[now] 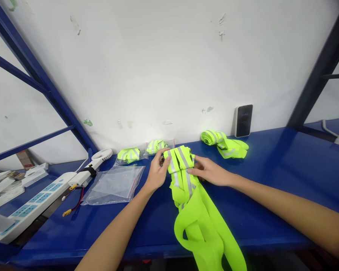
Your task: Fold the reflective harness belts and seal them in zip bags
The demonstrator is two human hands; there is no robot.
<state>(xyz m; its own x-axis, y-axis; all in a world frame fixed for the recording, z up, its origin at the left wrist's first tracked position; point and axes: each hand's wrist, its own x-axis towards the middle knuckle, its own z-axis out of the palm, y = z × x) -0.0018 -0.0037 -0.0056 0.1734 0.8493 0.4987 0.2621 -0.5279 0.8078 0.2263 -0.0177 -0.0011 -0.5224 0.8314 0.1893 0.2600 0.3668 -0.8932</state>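
Observation:
A neon-yellow reflective strap (186, 182) with silver stripes lies over the blue tabletop, its far end folded into a flat bundle and its loose loops hanging past the front edge. My left hand (158, 171) grips the bundle's left side, thumb on top. On the right side, my right hand (206, 169) pinches the strap just below the fold, some fingers hidden beneath. Flat clear zip bags (114, 182) lie left of my left hand. Behind them are two bagged strap rolls, one on the left (129, 154) and one nearer the middle (156, 146).
Against the wall at back right lies another partly rolled strap (226, 143), beside a leaning black-screened device (243, 120). At left are a small white fan (102, 154), a wired battery pack (80, 177) and a long power strip (35, 203). Blue rack posts (49, 90) flank the table.

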